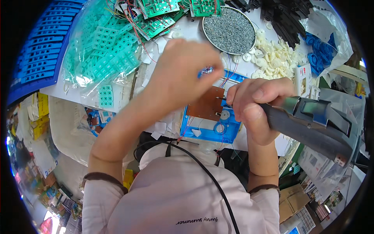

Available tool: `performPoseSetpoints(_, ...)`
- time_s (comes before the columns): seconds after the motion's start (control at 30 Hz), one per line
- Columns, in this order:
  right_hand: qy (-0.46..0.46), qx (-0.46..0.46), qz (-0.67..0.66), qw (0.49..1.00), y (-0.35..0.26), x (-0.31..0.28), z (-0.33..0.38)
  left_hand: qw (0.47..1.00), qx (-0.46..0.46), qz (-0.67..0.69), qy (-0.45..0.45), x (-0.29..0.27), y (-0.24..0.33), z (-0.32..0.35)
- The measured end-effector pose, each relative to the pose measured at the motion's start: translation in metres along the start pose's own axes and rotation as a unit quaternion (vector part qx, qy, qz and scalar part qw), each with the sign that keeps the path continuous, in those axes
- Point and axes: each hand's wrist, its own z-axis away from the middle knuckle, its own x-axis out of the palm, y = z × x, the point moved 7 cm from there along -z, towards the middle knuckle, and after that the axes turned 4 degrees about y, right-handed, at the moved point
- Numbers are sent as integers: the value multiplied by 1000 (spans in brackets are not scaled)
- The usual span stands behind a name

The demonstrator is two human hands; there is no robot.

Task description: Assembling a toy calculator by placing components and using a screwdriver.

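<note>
My right hand [261, 105] is wrapped round a dark grey power screwdriver [307, 126], its thin tip pointing left at a brown circuit board [204, 103]. The board lies in a blue plastic casing [194, 132] with a round speaker-like ring and thin red and blue wires. My left hand [187, 72], smeared by motion, is curled above the upper left of the casing. Small silver screws [208, 70] glint between its thumb and fingers. That hand partly hides the casing's far end.
Behind the casing stands a round dish [210, 33] of screws. Cream plastic discs [278, 56] and black parts [284, 21] lie to its right. Teal keypads [103, 50] in a clear bag, green circuit boards [156, 27] and stacked blue casings [46, 50] occupy the left.
</note>
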Motion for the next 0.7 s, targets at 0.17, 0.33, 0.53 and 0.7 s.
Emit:
performPoseSetpoints(0.17, 18, 21, 90, 996, 4, 9, -3, 991, 31, -81, -105, 14, 30, 68)
performPoseSetpoints(0.33, -27, -4, 137, 990, 8, 16, -5, 989, 35, -116, -80, 17, 35, 86)
performPoseSetpoints(0.53, -24, -7, 171, 985, 7, 12, 2, 990, 34, -104, -86, 18, 34, 86)
performPoseSetpoints(0.7, -42, -28, -8, 999, -28, 12, -9, 997, -3, -49, -67, 15, 28, 72)
